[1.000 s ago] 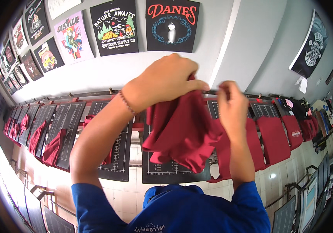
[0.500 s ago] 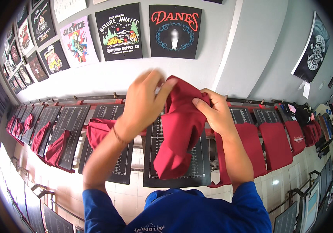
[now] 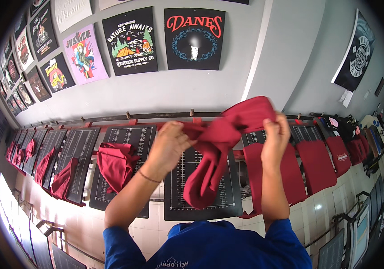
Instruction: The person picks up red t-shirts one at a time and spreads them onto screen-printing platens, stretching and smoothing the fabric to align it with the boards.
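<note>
So there's a big gray wall (image 3: 133,96) past both hands, then pale shiny floor tiles (image 3: 317,217) below them. A long row of black boards with white ruler grids runs out either side, one gridded board (image 3: 174,190) right under the hands. Printed panels (image 3: 129,40) hang up beyond the left hand. Maroon pieces (image 3: 315,163) lie flat over boards right of the right hand; a crumpled one (image 3: 116,163) sits left of the left. The maroon cloth (image 3: 221,134) is bunched up above the board, between left hand (image 3: 169,145) and right hand (image 3: 275,139), which are apart, each gripping an end. Thin bracelet (image 3: 149,177) on the left wrist.
</note>
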Action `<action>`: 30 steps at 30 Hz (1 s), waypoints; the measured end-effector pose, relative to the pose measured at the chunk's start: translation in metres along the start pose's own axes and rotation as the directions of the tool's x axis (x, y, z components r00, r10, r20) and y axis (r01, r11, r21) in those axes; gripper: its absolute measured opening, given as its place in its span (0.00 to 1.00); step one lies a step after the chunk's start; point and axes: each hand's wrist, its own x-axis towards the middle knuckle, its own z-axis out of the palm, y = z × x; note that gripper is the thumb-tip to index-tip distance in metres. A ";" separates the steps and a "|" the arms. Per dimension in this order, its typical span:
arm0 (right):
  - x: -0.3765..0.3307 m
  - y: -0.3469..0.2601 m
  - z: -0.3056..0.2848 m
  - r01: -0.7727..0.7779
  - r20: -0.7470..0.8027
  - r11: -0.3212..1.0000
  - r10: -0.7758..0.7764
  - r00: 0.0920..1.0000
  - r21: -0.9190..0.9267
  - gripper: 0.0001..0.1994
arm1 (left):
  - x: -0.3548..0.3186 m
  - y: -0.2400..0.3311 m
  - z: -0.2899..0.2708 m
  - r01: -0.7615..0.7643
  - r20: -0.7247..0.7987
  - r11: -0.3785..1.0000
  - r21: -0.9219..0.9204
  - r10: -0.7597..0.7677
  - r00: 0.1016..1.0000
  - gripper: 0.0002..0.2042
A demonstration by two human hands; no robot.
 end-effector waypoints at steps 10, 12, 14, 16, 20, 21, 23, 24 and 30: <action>0.073 -0.063 -0.040 0.339 -0.285 0.930 -0.290 0.914 0.140 0.03 | 0.017 0.148 0.042 -0.560 0.286 0.160 0.813 0.729 0.622 0.09; 0.084 -0.089 -0.036 0.321 -0.237 0.928 -0.275 0.932 0.189 0.05 | 0.011 0.178 0.057 -0.517 0.545 -0.287 0.806 0.699 0.462 0.11; 0.099 -0.092 -0.053 0.260 -0.128 0.950 -0.240 0.962 0.173 0.07 | 0.009 0.216 0.064 -0.484 0.597 -0.354 0.800 0.552 0.582 0.15; 0.129 -0.087 -0.092 0.155 0.040 0.982 -0.160 0.986 0.111 0.11 | 0.001 0.244 0.087 -0.396 0.588 -0.481 0.782 0.360 0.724 0.18; 0.160 -0.069 -0.092 -0.105 0.507 0.949 0.251 0.824 -0.298 0.22 | 0.046 0.237 0.079 -0.342 0.591 -0.731 0.590 0.103 0.800 0.18; 0.170 -0.043 -0.085 -0.012 0.557 0.876 0.317 0.768 -0.482 0.21 | 0.060 0.231 0.057 -0.346 0.585 -0.768 0.539 0.046 0.809 0.17; 0.188 0.023 -0.082 -0.019 0.581 0.758 0.515 0.630 -0.652 0.14 | 0.097 0.211 0.007 -0.291 0.489 -0.809 0.511 -0.004 0.872 0.13; 0.191 0.044 -0.080 0.259 0.517 0.489 0.522 0.678 -0.833 0.12 | 0.110 0.192 0.001 -0.168 0.370 -0.828 0.534 0.050 0.928 0.11; 0.175 0.040 -0.077 0.312 0.304 0.398 -0.084 0.949 -0.863 0.10 | 0.081 0.195 0.014 -0.326 0.510 -0.399 0.857 0.569 0.645 0.11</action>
